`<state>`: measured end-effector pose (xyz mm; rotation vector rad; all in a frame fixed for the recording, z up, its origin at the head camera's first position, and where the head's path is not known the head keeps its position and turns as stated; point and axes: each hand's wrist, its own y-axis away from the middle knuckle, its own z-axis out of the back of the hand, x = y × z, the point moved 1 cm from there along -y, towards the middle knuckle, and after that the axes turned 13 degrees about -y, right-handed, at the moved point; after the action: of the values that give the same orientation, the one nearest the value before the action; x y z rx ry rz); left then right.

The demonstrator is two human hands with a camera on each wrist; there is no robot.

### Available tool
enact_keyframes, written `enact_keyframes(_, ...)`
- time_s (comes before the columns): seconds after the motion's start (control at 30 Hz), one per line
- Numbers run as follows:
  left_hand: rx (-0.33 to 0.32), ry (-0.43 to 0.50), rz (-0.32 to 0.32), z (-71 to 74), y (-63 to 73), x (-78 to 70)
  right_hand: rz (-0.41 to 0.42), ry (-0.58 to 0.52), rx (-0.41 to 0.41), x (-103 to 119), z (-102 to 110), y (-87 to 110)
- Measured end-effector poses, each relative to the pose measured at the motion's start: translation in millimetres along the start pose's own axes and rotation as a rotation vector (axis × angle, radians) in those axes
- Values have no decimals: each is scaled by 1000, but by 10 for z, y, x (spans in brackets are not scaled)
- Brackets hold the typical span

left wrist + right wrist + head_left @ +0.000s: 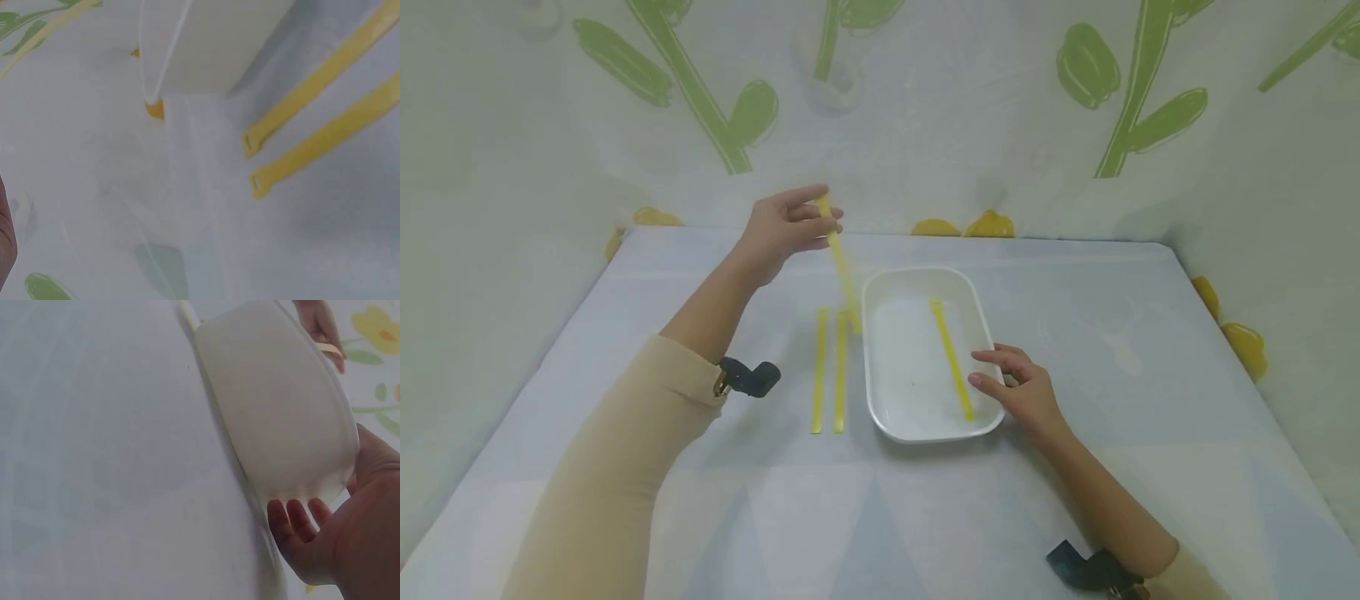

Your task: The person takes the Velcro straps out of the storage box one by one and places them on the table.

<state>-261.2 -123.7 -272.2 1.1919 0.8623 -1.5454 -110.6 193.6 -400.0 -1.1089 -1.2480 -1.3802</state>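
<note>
Yellow and slim, a cable tie slants down from the left hand, which pinches its upper end, to beside the white tray, gripped at its edge by the right hand. Probably light and bendy, it should suit an end grip.

The desk is pale white and blue, with light-blue triangles on its near part. A white tray stands on it, open side up. Just left of the tray lie two flat yellow straps, side by side, apart, nearly parallel, their slotted ends pointing to the far edge.
</note>
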Motion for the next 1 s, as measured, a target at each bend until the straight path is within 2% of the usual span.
enact_keyframes(0.23, 36, -145, 94, 238, 176, 205, -19, 72, -11, 6, 4, 24)
enact_keyframes(0.4, 58, -220, 120, 338, 310, 375, -38, 99, -21, -1, -5, 48)
enact_keyframes(0.7, 102, -285, 199, 349, 538, 749, 14, 98, -11, -48, -26, 67)
enact_keyframes(1.0, 185, -240, 205, 316, 578, 1044, 29, 99, -7, -57, -39, 64)
